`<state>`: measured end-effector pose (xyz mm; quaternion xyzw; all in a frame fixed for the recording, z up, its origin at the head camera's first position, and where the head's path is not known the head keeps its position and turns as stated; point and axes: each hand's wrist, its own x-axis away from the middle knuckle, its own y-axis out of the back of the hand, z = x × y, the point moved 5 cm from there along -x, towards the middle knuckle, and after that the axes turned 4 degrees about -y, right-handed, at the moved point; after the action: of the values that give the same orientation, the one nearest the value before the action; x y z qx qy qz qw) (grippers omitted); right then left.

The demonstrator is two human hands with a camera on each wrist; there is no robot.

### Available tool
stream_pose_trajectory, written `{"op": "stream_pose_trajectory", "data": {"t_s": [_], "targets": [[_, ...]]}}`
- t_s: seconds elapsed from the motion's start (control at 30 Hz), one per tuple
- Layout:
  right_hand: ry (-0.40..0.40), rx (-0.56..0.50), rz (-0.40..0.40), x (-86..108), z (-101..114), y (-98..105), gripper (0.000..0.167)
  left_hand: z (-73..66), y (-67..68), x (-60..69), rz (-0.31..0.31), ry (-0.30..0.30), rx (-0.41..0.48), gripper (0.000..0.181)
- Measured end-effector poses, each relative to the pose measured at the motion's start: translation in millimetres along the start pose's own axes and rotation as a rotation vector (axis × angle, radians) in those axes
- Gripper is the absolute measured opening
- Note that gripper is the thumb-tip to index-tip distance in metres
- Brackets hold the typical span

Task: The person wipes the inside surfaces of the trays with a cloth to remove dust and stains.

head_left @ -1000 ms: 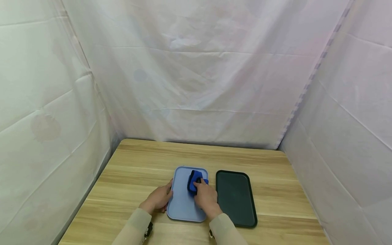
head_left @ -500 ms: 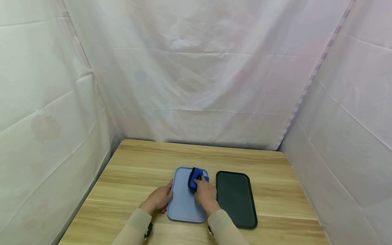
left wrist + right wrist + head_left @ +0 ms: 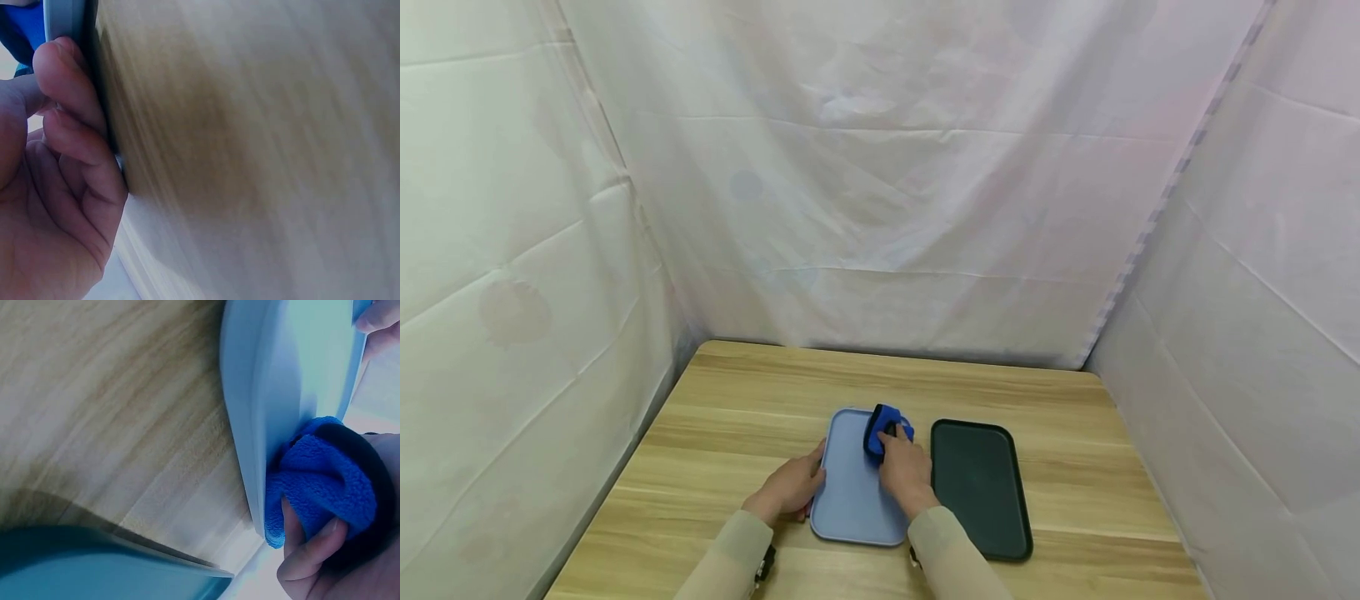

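A light blue tray (image 3: 853,500) lies on the wooden table. Its left rim is held by the left hand (image 3: 790,485); in the left wrist view the curled fingers of that hand (image 3: 69,156) grip the tray's edge (image 3: 64,19). The right hand (image 3: 906,471) presses a blue cloth with a black edge (image 3: 880,425) onto the tray's upper right part. In the right wrist view the fingers of the right hand (image 3: 315,556) are bent into the bunched fluffy cloth (image 3: 325,475), which overlaps the tray's rim (image 3: 244,412).
A dark green tray (image 3: 980,492) lies just right of the blue one, beside the right wrist. The wooden table (image 3: 737,400) ends at a pale curtain (image 3: 880,208) behind, with more curtain on the left and right. A small reddish thing shows under the left hand.
The right hand and the cloth have moved away from the body, up the tray toward its far right corner. The left hand has stayed on the left rim.
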<state>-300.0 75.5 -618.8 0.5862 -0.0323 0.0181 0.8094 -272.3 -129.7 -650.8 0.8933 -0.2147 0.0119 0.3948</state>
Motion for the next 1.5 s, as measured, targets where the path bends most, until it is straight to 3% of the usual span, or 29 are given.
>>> {"op": "stream_pose_trajectory", "data": {"t_s": [0.4,0.87,1.27,1.5], "targets": [[-0.025,-0.004,0.015,-11.6,-4.9,-2.0,0.055,-1.5,-2.2,-1.3,0.003,0.007,-0.023,0.062],[0.015,-0.106,0.047,-15.1,-10.8,-1.6,0.060,-3.3,0.1,-4.4,0.006,-0.018,-0.050,0.063],[0.010,-0.060,0.044,-16.3,-2.2,-11.0,0.061,-0.5,0.8,-1.7,0.010,-0.004,-0.016,0.063],[0.047,-0.053,0.032,-13.8,6.2,-13.5,0.062,-0.8,1.1,-1.7,0.005,0.005,-0.012,0.063]]}}
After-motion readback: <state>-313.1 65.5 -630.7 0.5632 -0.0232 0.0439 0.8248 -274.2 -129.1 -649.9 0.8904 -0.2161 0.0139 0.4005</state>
